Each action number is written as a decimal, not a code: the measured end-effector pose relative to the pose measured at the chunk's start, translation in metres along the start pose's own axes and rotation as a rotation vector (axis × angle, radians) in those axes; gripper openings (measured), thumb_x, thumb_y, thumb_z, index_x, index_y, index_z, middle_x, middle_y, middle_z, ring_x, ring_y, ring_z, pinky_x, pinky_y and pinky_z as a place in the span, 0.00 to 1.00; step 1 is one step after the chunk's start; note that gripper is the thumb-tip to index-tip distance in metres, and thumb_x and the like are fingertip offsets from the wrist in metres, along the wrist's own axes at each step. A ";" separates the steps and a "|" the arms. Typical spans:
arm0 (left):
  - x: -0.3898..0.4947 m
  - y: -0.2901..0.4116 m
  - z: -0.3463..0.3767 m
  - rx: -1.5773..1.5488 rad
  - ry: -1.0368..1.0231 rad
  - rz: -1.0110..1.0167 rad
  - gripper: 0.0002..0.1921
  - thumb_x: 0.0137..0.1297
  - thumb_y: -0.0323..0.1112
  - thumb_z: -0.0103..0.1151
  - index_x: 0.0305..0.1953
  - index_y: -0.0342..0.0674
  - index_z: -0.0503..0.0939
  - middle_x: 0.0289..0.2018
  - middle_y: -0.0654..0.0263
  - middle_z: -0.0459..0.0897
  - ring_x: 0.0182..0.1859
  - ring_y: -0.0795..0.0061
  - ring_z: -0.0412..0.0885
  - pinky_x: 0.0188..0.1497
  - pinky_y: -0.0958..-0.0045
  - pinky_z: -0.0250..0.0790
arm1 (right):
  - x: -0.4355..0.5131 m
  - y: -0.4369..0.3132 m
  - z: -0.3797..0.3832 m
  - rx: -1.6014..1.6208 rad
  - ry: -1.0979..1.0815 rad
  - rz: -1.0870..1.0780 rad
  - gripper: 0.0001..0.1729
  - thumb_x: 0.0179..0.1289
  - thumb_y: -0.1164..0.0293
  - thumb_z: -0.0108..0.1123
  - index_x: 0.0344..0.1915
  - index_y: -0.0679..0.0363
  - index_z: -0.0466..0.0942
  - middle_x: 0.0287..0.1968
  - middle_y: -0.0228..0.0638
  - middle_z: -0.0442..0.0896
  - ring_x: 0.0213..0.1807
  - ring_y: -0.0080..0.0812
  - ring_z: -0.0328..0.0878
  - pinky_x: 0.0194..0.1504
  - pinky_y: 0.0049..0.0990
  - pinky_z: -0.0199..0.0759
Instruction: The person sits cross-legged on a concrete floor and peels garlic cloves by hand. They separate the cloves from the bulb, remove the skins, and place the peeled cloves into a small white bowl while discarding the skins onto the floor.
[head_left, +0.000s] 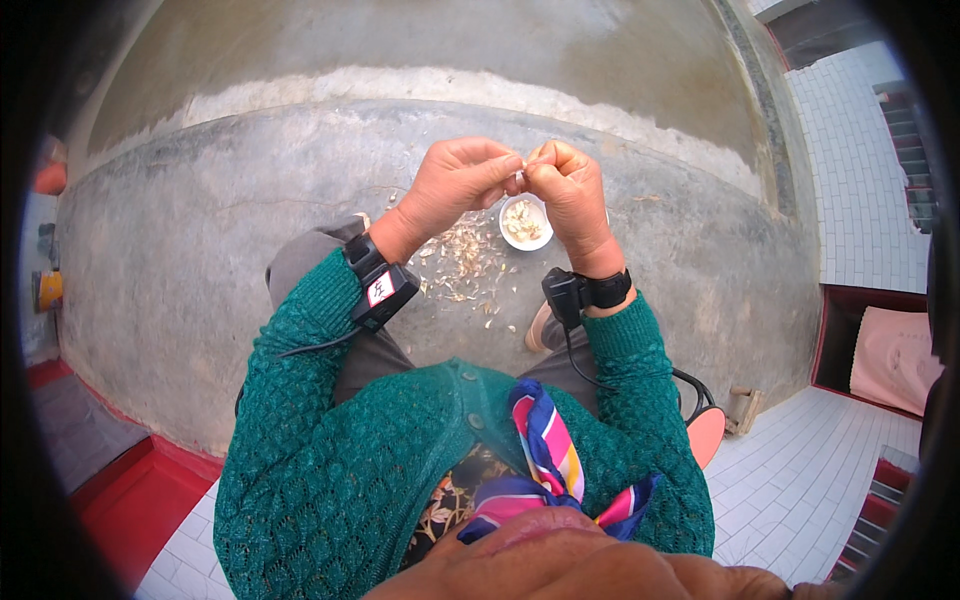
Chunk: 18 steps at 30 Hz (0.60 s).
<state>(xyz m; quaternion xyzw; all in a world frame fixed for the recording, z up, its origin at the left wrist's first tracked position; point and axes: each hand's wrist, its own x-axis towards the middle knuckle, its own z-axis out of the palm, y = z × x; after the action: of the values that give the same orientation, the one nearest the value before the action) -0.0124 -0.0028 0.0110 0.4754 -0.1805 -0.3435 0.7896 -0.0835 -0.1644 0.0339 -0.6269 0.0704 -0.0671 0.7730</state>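
My left hand (459, 174) and my right hand (573, 187) meet fingertip to fingertip above the floor. Pinched between them is a small whitish piece, apparently a garlic clove (519, 177), mostly hidden by the fingers. Just below the hands in the picture, a white bowl (526, 245) stands on the ground, its right rim partly covered by my right hand. Pale garlic cloves (523, 218) lie inside it. Dry garlic skins (463, 253) are scattered over the floor to the left of the bowl, between my feet.
Grey concrete floor (187, 202) surrounds me, with a damp-looking patch (390, 37) farther out. At the right, behind my arm, are a round orange seat (706, 435) and a small wooden stool (744, 410). Black devices with cables are strapped to both wrists.
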 end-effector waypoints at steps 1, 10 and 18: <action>0.001 0.000 0.000 -0.043 0.012 -0.010 0.06 0.69 0.30 0.61 0.41 0.35 0.83 0.28 0.68 0.82 0.23 0.89 0.69 0.21 0.86 0.59 | 0.000 0.001 0.001 -0.022 0.002 -0.040 0.07 0.58 0.77 0.58 0.23 0.62 0.74 0.27 0.33 0.81 0.30 0.25 0.80 0.33 0.24 0.76; -0.004 0.003 0.003 0.675 0.166 0.476 0.05 0.63 0.27 0.65 0.39 0.35 0.85 0.32 0.64 0.85 0.36 0.77 0.81 0.39 0.76 0.72 | 0.003 0.012 -0.006 -0.369 0.126 -0.198 0.06 0.55 0.78 0.62 0.24 0.62 0.75 0.25 0.28 0.81 0.29 0.17 0.74 0.33 0.20 0.70; -0.002 -0.001 0.005 0.445 0.082 0.247 0.07 0.66 0.30 0.63 0.41 0.33 0.85 0.31 0.67 0.85 0.35 0.81 0.81 0.37 0.77 0.72 | 0.000 0.010 -0.004 -0.477 0.119 -0.292 0.05 0.53 0.77 0.64 0.24 0.63 0.77 0.23 0.30 0.82 0.26 0.18 0.74 0.29 0.22 0.69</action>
<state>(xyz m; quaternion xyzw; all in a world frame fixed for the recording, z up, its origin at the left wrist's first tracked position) -0.0174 -0.0052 0.0125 0.6253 -0.2760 -0.1764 0.7083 -0.0838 -0.1662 0.0235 -0.7895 0.0383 -0.1959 0.5803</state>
